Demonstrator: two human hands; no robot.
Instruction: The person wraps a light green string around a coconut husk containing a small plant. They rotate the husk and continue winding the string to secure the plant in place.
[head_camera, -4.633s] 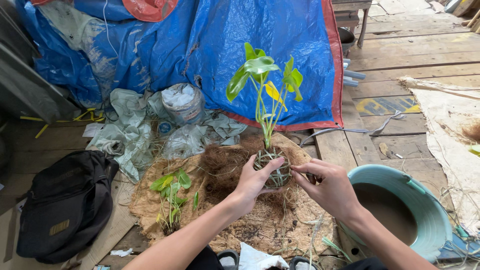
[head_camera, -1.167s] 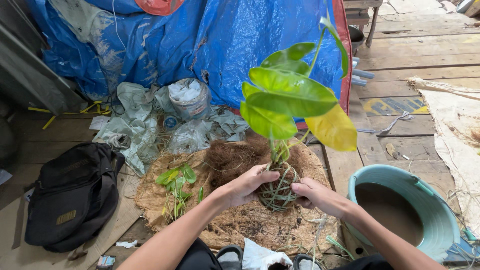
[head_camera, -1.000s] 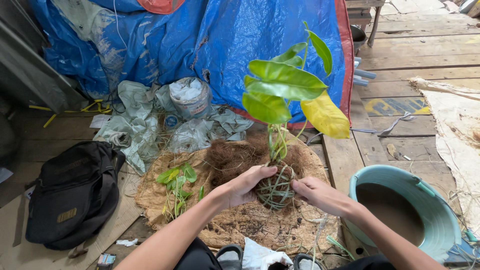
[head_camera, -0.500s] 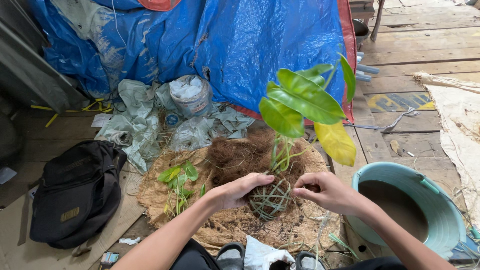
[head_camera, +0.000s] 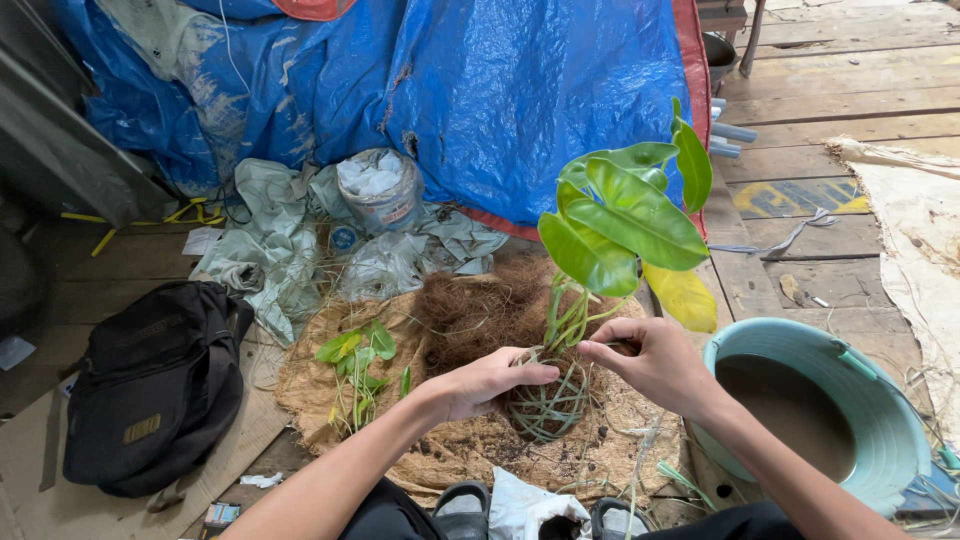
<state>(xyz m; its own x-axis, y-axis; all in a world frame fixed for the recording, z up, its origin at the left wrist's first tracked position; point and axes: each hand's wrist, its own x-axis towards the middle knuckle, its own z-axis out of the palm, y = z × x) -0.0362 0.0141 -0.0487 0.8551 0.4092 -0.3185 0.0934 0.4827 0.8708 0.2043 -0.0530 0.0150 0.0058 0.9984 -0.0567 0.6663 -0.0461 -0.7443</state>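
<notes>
I am partway through binding the root ball (head_camera: 548, 405) of a leafy green plant (head_camera: 625, 215): pale green string already circles the fibre-wrapped ball, which sits on the brown sacking (head_camera: 450, 450) just in front of my knees. My left hand (head_camera: 490, 380) cups the ball's top, its grip closed on the ball to steady it. My right hand (head_camera: 655, 360) has thumb and forefinger pinched together on what looks like the string's free end, beside the stems. The next move, as I judge it, calls for keeping the strand taut while carrying it round the ball without crushing the stems. A heap of loose coconut fibre (head_camera: 480, 305) lies just behind, and small green cuttings (head_camera: 355, 365) to the left. The teal basin (head_camera: 880, 400) crowds my right forearm; the black backpack (head_camera: 150, 385) lies well apart on the left. Open room lies mostly upward and towards me.
</notes>
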